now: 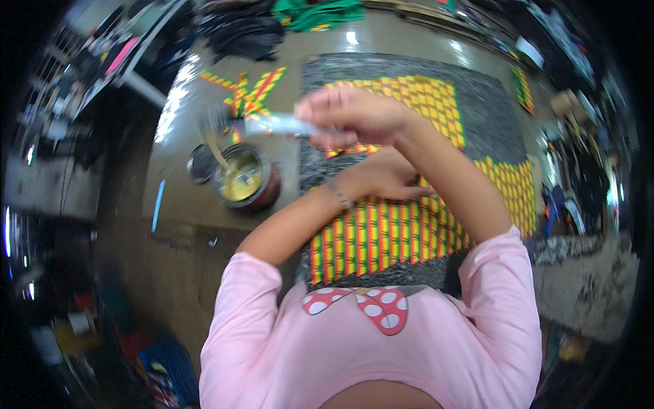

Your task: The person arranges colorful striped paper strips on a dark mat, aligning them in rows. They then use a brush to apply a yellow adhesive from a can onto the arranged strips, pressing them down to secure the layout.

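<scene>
My right hand [364, 117] is closed on a paintbrush, its pale handle [272, 125] and dark bristles [219, 118] smeared by motion. The brush hovers over a dark-red pot [272, 189] of yellowish liquid [242, 185] with a wooden stick [217, 151] standing in it. Lower down, my left hand [385, 175], with a bracelet at the wrist, lies flat with fingers stretched on a row of yellow, red and green patterned strips [381, 232]. My right forearm partly hides it. Farther off, a second patch of such strips [436, 102] lies on the grey speckled board [490, 112].
Crossed loose strips [262, 92] lie behind the pot; a dark round lid-like piece [201, 163] sits left of it. A thin blue strip [159, 204] is near the table's left edge. Black [238, 34] and green [320, 13] material is piled at the back.
</scene>
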{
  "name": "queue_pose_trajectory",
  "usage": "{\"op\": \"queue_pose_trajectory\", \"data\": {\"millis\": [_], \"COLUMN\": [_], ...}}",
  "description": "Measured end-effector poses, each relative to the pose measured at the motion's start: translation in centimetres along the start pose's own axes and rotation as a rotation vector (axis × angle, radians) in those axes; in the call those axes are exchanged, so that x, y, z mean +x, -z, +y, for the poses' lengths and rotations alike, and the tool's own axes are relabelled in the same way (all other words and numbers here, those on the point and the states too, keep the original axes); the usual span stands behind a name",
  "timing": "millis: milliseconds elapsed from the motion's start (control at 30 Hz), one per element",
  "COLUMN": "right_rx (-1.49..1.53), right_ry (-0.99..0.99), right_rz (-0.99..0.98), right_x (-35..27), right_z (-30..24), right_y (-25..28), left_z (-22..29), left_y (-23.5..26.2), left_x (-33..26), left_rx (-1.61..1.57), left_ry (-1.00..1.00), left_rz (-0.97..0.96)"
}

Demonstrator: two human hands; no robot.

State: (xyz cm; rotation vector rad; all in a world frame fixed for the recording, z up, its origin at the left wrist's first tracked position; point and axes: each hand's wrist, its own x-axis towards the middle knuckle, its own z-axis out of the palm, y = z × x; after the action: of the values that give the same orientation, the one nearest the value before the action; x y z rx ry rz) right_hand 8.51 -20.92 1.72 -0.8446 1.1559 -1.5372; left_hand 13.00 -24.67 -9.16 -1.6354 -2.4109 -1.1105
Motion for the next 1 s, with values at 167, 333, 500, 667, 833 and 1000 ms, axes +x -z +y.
{"op": "queue_pose_trajectory", "data": {"millis": [167, 333, 500, 667, 833, 1000], "right_rx": [-0.160, -0.761, -1.005, -1.399, -1.887, -1.752], "right_ry": [0.343, 0.011, -0.136, -0.180, -0.177, 0.028], "right_rz": [0.483, 0.909, 0.948, 0.944, 1.093, 1.215], "right_x": [-12.0, -22.7, -23.6, -20.1, -16.1, -16.9], "right_z": [-4.4, -2.0, 3.5, 4.7, 3.2, 2.9], "right_y": [7.0, 10.7, 12.7, 16.0, 19.5, 17.4], "left_z": [1.2, -1.4, -2.0, -2.2, -2.1, -2.0], "left_y": [1.2, 0.9, -1.7, -2.0, -1.8, -1.8], "left_x": [1.5, 4.4, 4.5, 4.2, 4.3, 4.3], "left_rx": [-0.002, 0.219, 0.339, 0.356, 0.333, 0.327], "left_ry": [0.157, 0.123, 0.157, 0.126, 0.141, 0.137], "left_rz": [0.080, 0.124, -0.152, -0.124, -0.123, -0.115]}}
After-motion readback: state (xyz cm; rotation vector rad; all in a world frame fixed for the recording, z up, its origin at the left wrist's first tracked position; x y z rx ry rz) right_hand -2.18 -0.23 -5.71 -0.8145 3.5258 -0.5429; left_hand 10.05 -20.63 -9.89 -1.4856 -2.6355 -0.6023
